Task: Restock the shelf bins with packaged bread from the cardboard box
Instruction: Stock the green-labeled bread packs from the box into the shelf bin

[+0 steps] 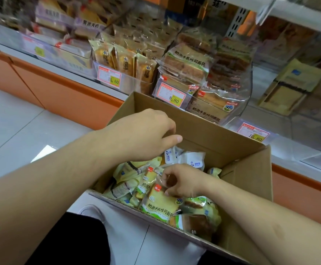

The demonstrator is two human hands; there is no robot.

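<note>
An open cardboard box [222, 138] stands on the floor below the shelf, holding several green and yellow bread packets. My right hand [182, 180] reaches into the box and pinches the clear top of a toast bread packet [159, 203]. My left hand [146, 134] hovers over the box's far left side with fingers curled downward above two white packets [188, 159]; what its fingertips touch is hidden. The clear shelf bin [230, 104] behind the box holds matching toast packets.
A bin of small cake packets [125, 62] with a 15.60 price tag sits left of the toast bin. More bins line the shelf to both sides. An orange shelf base [64, 92] runs along the tiled floor. My knee and a white shoe lie beneath the box.
</note>
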